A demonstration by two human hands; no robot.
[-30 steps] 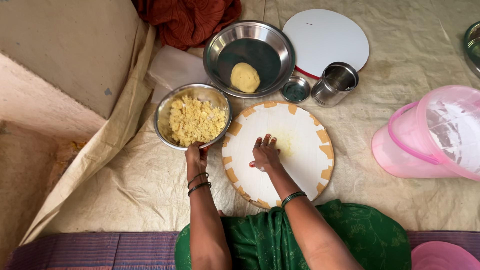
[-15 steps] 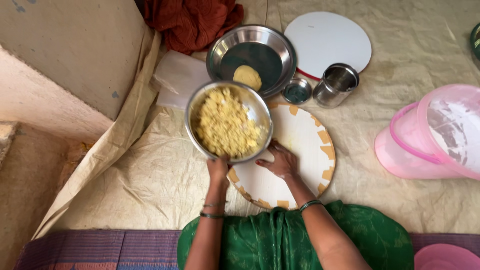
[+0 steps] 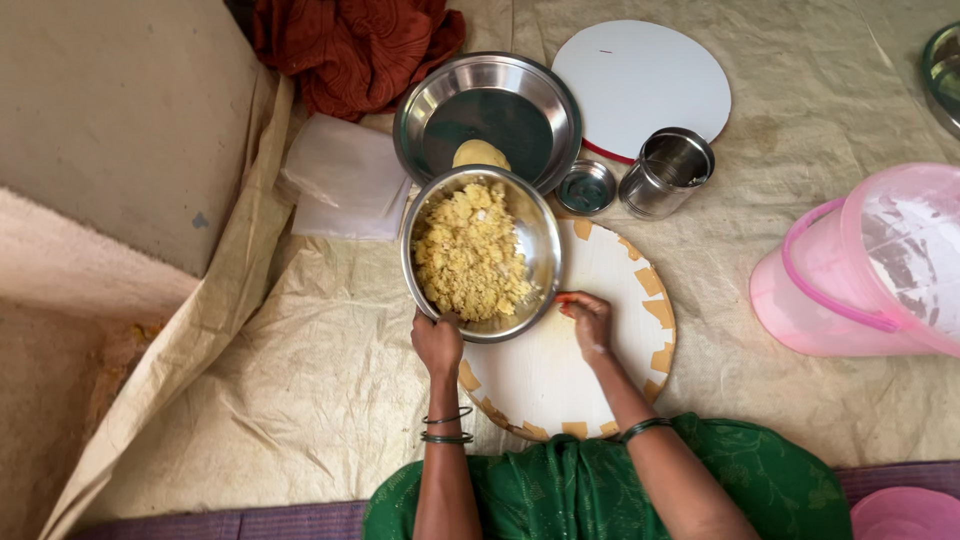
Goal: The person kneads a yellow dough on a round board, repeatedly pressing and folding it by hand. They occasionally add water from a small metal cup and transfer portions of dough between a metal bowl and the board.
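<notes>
Left hand is gripping the near rim of the steel bowl, fingers curled tight over the edge — the bowl is being carried at a tilt, its open face turned up toward the camera. Right hand is resting flat on the round board, fingers loosely together, holding nothing; the fingertips are lying just beside the bowl's right rim, whether touching it cannot be told.

A second ago the bowl was sitting on the sheet to the left of the board, with the left hand only reaching for its edge. Half a second ago it was already up and looming large in view. Now it is hanging over the board's far left part and lapping over the near rim of the wide steel dish. So the bowl is travelling rightward and away from the body, and the yellow crumbly mixture is riding with it, none spilled so far as shows.

Farther out: a dough ball is lying in the wide dish, half hidden by the bowl. A small steel lid and a steel cup are standing beyond the board, a white disc behind them, a pink bucket well off to the right, a rust-red cloth at the top.
</notes>
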